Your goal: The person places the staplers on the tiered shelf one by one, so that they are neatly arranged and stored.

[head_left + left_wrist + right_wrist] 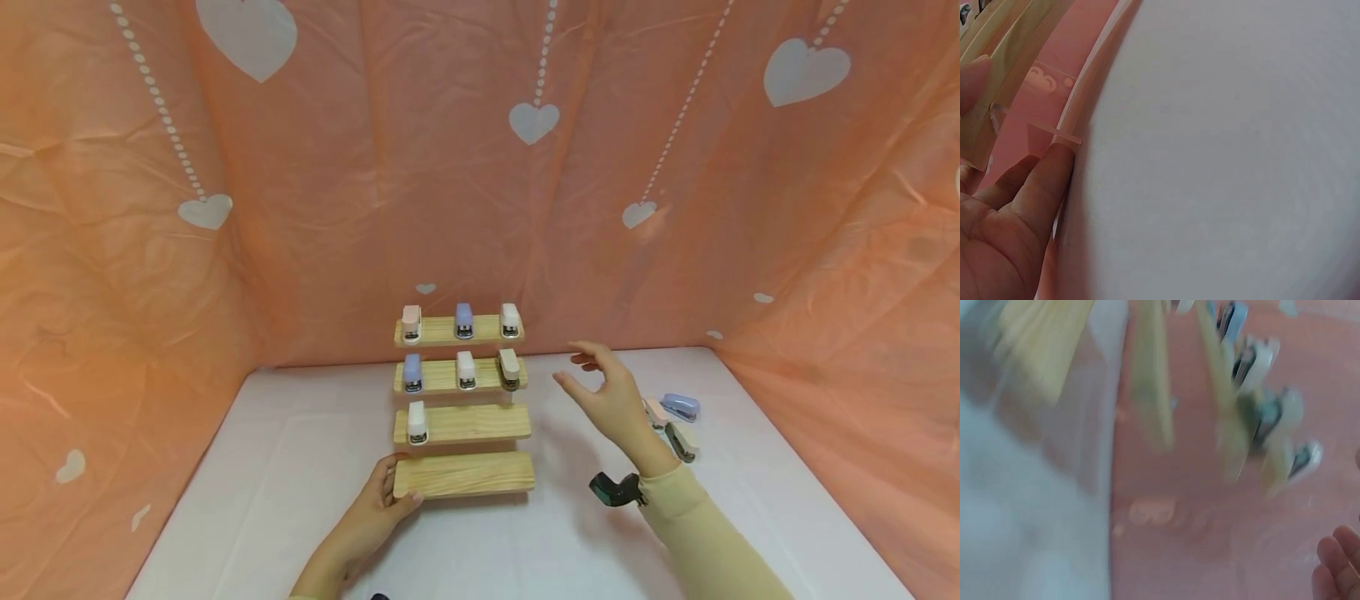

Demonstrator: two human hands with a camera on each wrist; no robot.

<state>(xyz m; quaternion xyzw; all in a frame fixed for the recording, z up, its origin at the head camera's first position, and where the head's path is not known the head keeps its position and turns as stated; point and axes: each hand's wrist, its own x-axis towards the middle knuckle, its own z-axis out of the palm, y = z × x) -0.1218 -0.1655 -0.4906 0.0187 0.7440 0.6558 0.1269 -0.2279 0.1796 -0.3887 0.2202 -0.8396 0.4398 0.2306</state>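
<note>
A stepped display rack (480, 473) with wooden shelves stands on the table. My left hand (372, 508) grips the left end of its lowest shelf, thumb in front. In the left wrist view, fingers (1044, 190) lie beside a clear support under the wood. The top shelf bears a pink stapler (412, 323), a lilac one and a white one. On the second are lilac, white and cream staplers (509, 369); a white stapler (417, 423) sits at the third's left end. My right hand (611, 404) is in the air right of the rack, thumb and fingers apart, holding nothing.
To the right, beyond my right wrist, lie a lilac stapler (682, 406), a pink stapler (656, 412) partly hidden by the arm, and a cream stapler (682, 441). An orange curtain (465, 183) with white hearts encloses the back and sides of the white table (300, 450).
</note>
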